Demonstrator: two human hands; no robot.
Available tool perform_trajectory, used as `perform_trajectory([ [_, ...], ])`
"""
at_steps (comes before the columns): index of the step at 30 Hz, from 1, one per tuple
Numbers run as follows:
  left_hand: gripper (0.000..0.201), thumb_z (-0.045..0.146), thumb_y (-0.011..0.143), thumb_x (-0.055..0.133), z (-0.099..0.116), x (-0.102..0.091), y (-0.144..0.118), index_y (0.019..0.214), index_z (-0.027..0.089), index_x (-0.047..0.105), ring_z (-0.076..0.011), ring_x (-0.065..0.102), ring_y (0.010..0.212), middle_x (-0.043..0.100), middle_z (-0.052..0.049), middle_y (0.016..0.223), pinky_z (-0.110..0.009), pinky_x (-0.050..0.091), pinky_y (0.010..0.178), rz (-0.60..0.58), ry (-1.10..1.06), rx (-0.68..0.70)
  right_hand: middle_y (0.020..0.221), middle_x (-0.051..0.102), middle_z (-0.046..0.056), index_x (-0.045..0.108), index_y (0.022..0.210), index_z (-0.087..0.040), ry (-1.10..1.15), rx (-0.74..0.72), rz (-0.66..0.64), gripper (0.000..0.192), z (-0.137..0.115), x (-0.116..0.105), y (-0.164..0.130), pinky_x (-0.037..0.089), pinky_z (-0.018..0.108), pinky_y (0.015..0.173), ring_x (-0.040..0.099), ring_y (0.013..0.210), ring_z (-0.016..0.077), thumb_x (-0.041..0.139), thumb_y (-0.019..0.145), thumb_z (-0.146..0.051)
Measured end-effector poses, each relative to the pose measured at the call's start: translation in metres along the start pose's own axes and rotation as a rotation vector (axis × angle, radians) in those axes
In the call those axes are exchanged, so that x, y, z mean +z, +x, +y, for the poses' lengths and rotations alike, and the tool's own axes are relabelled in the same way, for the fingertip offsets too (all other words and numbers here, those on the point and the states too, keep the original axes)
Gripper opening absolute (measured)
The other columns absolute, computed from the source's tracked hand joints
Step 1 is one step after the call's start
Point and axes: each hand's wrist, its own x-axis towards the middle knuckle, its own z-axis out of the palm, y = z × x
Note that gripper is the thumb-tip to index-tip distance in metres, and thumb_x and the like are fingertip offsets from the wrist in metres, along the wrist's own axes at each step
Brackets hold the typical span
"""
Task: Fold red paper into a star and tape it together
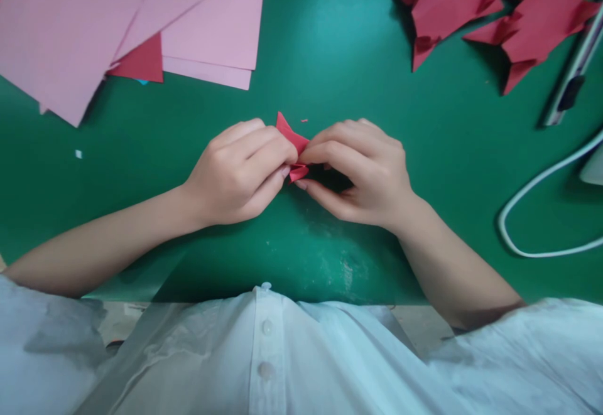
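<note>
Two hands – left hand (240, 173), right hand (360, 173) – pinching red folded paper (293, 145)

A green mat (330, 44) covers the work surface, scuffed pale near its front edge. At the far left lie overlapping pink paper sheets (70, 19) with a red sheet (141, 63) showing beneath them. At the far right lie folded red paper pieces (494, 7), some touching. A white cable (527, 195) curves across the right side, near a long pale tool (572, 79) with a dark band. A small white scrap (78, 154) lies at left
</note>
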Motion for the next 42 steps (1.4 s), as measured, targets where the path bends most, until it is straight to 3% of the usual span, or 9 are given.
perform_trajectory([
  [7, 0.015, 0.022, 0.097, 0.046, 0.0, -0.001, 0.001, 0.093, 0.021, 0.06, -0.0184, 0.07, 0.081, 0.069, -0.001, 0.086, -0.037, 0.058, 0.075, 0.031, -0.007, 0.028, 0.095, 0.072, 0.004, 0.065, 0.1, -0.023, -0.023, 0.003, 0.0, 0.02, 0.0, 0.001, 0.0, 0.045, 0.033, 0.074, 0.064, 0.08, 0.0165, 0.047, 0.102, -0.032],
  [20, 0.013, 0.023, 0.094, 0.05, 0.003, 0.0, 0.002, 0.091, 0.02, 0.062, -0.0173, 0.067, 0.076, 0.07, -0.002, 0.082, -0.034, 0.054, 0.07, 0.015, 0.088, 0.054, 0.09, 0.072, 0.002, 0.067, 0.096, -0.02, -0.007, -0.048, 0.099, 0.023, 0.002, 0.004, -0.001, 0.041, 0.031, 0.069, 0.064, 0.079, 0.0146, 0.049, 0.105, -0.032],
  [29, 0.01, 0.023, 0.1, 0.052, -0.002, 0.002, -0.001, 0.097, 0.022, 0.061, -0.0163, 0.067, 0.08, 0.071, -0.002, 0.09, -0.033, 0.05, 0.067, 0.029, 0.122, 0.112, 0.088, 0.07, 0.002, 0.069, 0.095, -0.02, -0.007, -0.077, 0.135, 0.022, 0.005, 0.005, -0.002, 0.041, 0.03, 0.068, 0.062, 0.077, 0.0137, 0.052, 0.103, -0.032],
  [32, 0.01, 0.017, 0.098, 0.054, -0.002, 0.002, 0.0, 0.095, 0.022, 0.062, -0.014, 0.065, 0.077, 0.072, 0.0, 0.087, -0.031, 0.05, 0.066, 0.075, 0.117, 0.123, 0.088, 0.071, 0.002, 0.07, 0.095, -0.02, -0.007, -0.067, 0.131, 0.021, 0.004, 0.005, -0.002, 0.042, 0.03, 0.068, 0.064, 0.078, 0.0138, 0.053, 0.103, -0.031],
  [37, 0.012, 0.015, 0.095, 0.059, 0.004, 0.006, 0.001, 0.088, 0.023, 0.063, -0.0144, 0.067, 0.081, 0.072, 0.003, 0.085, -0.032, 0.048, 0.065, 0.247, 0.116, 0.099, 0.087, 0.071, 0.002, 0.071, 0.092, -0.021, -0.074, -0.093, 0.193, 0.022, 0.002, 0.007, -0.003, 0.046, 0.03, 0.068, 0.062, 0.074, 0.0134, 0.052, 0.103, -0.025],
  [42, 0.016, 0.015, 0.096, 0.051, 0.004, 0.007, -0.001, 0.088, 0.021, 0.063, -0.0173, 0.069, 0.087, 0.07, 0.001, 0.087, -0.035, 0.052, 0.07, 0.179, 0.092, 0.06, 0.09, 0.073, 0.003, 0.071, 0.092, -0.023, -0.197, -0.132, 0.263, 0.022, 0.002, 0.013, -0.005, 0.047, 0.03, 0.067, 0.063, 0.079, 0.015, 0.051, 0.102, -0.023],
])
